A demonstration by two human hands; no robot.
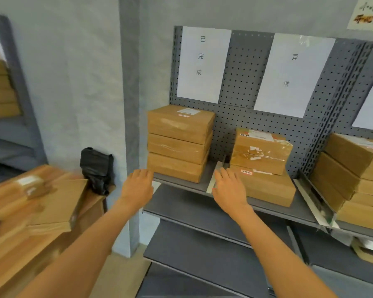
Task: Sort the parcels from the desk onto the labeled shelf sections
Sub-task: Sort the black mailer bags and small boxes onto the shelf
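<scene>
Both hands, left (pixel 138 186) and right (pixel 228 190), reach empty with fingers extended toward the shelf (pixel 181 203). Three stacked parcels (pixel 179 143) occupy its left section; further parcels (blurred) (pixel 41 201) lie on the counter (pixel 13 244).

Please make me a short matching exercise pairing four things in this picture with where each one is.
Things:
1. black bag
2. three-parcel stack
3. left hand
4. right hand

Places:
A. under the left paper sign
B. on the desk corner by the wall
C. at the shelf's left front edge
D. in front of the middle parcel stack

Pairs: 1-B, 2-A, 3-C, 4-D
</scene>
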